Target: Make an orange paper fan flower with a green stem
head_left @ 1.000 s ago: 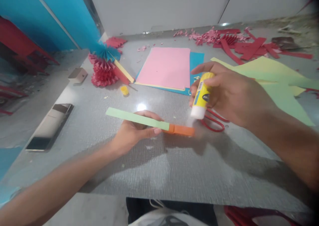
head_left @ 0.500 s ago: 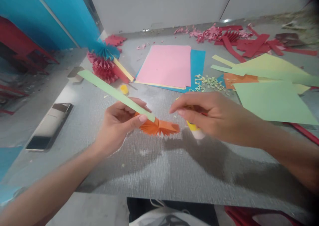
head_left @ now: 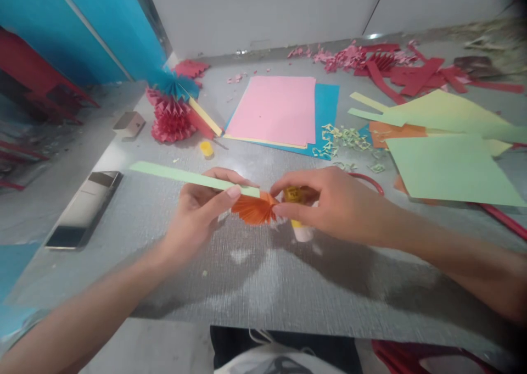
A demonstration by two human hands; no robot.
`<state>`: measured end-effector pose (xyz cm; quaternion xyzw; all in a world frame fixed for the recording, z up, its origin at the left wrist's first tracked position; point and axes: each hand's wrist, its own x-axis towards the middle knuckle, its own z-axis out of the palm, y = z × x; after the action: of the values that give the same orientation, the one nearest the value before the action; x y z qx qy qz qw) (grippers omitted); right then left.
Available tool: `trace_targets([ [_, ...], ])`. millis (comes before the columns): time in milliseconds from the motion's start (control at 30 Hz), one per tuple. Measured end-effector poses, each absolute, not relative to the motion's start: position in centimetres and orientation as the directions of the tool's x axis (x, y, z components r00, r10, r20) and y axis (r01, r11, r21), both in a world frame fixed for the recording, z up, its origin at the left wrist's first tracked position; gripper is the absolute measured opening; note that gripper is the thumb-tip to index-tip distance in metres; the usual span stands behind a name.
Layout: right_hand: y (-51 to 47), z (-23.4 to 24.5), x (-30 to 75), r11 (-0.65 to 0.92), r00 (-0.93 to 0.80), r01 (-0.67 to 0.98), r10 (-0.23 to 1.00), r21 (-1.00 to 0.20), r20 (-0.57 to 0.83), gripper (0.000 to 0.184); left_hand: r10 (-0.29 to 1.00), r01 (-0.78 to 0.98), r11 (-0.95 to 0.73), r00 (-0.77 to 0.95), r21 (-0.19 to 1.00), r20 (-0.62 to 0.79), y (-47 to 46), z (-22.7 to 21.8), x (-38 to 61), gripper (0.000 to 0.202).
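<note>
Our left hand (head_left: pixel 201 208) is closed on a green strip (head_left: pixel 185 176), thumb on top and fingers beneath, near its right end. The strip runs out to the left, level above the table (head_left: pixel 255 286). Where the strip ends, an orange fan (head_left: pixel 253 209) of pleated paper spreads open, and our left fingertips touch its left side. Our right hand (head_left: pixel 340 205) meets it from the other side: thumb and forefinger pinch the fan's right edge, while the other fingers keep a glue stick (head_left: pixel 297 212) tucked in the palm, its pale tip pointing down towards the table. The two hands sit close together, joined only through the fan.

Just beyond the right hand a red scissors handle (head_left: pixel 369 180) curves out. Farther off lie green snippets (head_left: pixel 343 138), a pink sheet (head_left: pixel 275 110) on a blue sheet (head_left: pixel 328 102), and light green paper (head_left: pixel 450 168) to the right. To the left are a yellow cap (head_left: pixel 206 149), a red rosette (head_left: pixel 171 122) and a phone (head_left: pixel 82 209).
</note>
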<state>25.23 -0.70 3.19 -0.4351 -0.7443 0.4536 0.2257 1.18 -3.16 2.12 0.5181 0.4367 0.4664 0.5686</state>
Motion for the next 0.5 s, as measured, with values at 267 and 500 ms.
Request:
trace_targets([
  [267, 0.0, 2.5, 24.1, -0.147, -0.53, 0.144, 0.823, -0.979, -0.202, 0.026, 0.978, -0.011, 0.04, 0.207, 0.999, -0.037, -3.5, 1.8, 1.3, 0.021],
  [500, -0.4, 1.7, 23.5, -0.459, -0.512, -0.058, 0.776, -0.886, -0.369, 0.034, 0.97, 0.113, 0.005, 0.241, 0.994, -0.032, -3.5, 1.6, 1.3, 0.029],
])
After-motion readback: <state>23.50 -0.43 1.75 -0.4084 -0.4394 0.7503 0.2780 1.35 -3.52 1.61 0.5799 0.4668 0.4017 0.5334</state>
